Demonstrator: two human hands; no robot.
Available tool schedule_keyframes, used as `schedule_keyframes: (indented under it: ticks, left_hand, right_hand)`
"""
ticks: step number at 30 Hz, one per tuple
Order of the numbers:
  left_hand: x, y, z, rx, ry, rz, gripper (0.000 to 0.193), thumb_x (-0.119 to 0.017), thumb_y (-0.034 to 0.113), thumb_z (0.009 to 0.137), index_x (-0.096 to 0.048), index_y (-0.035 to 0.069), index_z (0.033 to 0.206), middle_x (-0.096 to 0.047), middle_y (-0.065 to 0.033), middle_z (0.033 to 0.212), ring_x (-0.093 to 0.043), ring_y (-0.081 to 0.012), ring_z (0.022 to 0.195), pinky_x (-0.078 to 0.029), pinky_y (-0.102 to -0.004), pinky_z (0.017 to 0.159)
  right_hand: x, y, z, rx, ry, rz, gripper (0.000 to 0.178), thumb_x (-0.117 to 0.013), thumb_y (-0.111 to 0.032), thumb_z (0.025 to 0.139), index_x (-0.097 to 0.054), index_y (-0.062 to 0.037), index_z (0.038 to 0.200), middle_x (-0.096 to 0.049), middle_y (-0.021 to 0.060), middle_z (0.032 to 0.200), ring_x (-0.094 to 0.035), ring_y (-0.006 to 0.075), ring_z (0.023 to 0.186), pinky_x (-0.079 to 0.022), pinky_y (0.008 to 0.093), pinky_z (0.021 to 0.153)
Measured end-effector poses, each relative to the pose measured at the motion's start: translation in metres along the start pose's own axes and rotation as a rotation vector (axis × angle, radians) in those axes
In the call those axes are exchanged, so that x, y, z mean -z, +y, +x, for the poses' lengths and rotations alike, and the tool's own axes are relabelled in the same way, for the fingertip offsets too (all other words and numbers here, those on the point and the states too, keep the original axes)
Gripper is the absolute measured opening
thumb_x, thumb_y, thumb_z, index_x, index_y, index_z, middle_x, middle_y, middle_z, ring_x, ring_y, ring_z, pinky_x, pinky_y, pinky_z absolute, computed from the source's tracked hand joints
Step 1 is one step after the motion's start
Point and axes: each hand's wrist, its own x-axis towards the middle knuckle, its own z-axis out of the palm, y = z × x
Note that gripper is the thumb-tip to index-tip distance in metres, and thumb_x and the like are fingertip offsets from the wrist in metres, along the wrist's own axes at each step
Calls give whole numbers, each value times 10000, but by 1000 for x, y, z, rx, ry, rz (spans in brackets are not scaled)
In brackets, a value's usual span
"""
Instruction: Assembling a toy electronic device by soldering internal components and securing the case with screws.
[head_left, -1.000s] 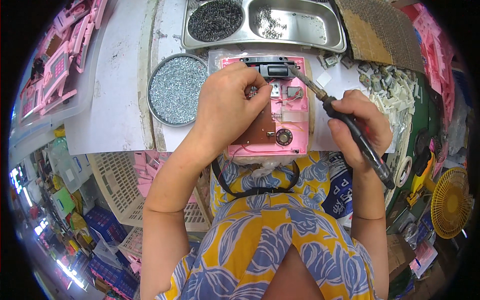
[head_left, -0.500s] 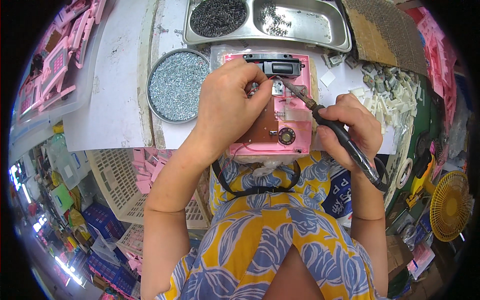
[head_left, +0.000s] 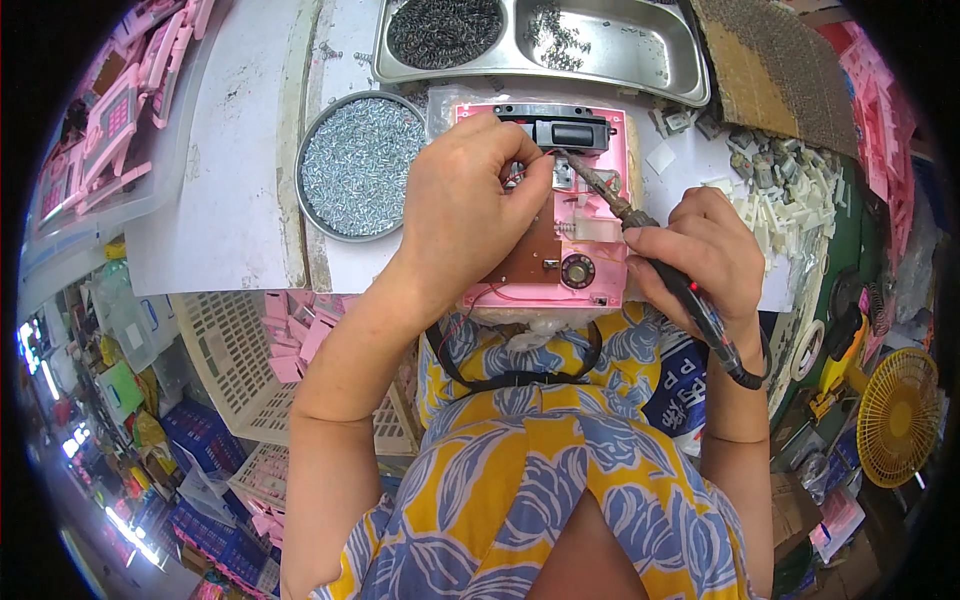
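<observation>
In front of me lies an open pink plastic housing with a brown circuit board, a black rectangular part along its far edge and a round black dial. My left hand is over the housing's left side, thumb and forefinger pinched on a thin red wire; the fingertips partly hide it. My right hand grips a soldering iron by its dark handle. Its tip reaches the wire's end beside the black part, close to my left fingertips. Whether they touch is too small to tell.
A round dish of small silvery pins stands left of the housing. Beyond it sits a metal tray with dark springs. White plastic pieces are heaped at right, near cardboard. A crate and yellow fan flank me.
The soldering iron's handle has turned slightly in my right hand, and a red light now shows on it. My left hand keeps its pinch. The whole view has shifted a little.
</observation>
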Motion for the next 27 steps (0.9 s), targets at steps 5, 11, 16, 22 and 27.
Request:
schedule_keyframes:
  ticks: [5,11,16,22,27]
  left_hand:
    - [-2,-2,0,-25,17,18,141,-749,128,795,-666,32,733,-597,-105,695,-601,-265,592,-464,-378,547]
    - [-3,-3,-2,-49,47,25,114,-772,79,800,-687,8,771,-568,-48,660,-513,-142,569,-402,-283,529]
    - [-4,0,-2,-11,51,20,135,-774,114,784,-675,34,740,-554,-82,663,-558,-232,570,-438,-355,529]
    - [-6,0,-3,-29,65,62,138,-778,108,781,-664,41,742,-536,-69,657,-536,-222,563,-425,-349,519]
    - [-6,0,-3,-33,76,73,137,-777,103,779,-660,45,739,-538,-65,660,-536,-220,569,-421,-349,516]
  right_hand:
    - [5,1,-5,-74,64,118,311,-809,-25,671,-725,-65,967,-565,32,657,-516,205,580,-399,327,543]
    - [5,-1,-1,-146,44,123,295,-791,-14,674,-724,-59,957,-590,38,662,-531,202,578,-409,323,545]
    - [-1,1,-1,-145,29,102,294,-796,-15,666,-724,-65,946,-592,33,665,-535,205,576,-416,321,549]
    - [-5,3,0,-124,48,105,294,-822,-34,661,-727,-69,937,-585,28,664,-535,200,578,-417,320,550]
    - [-3,5,0,-84,28,132,273,-785,-11,710,-686,-18,965,-628,66,703,-496,206,574,-378,330,543]
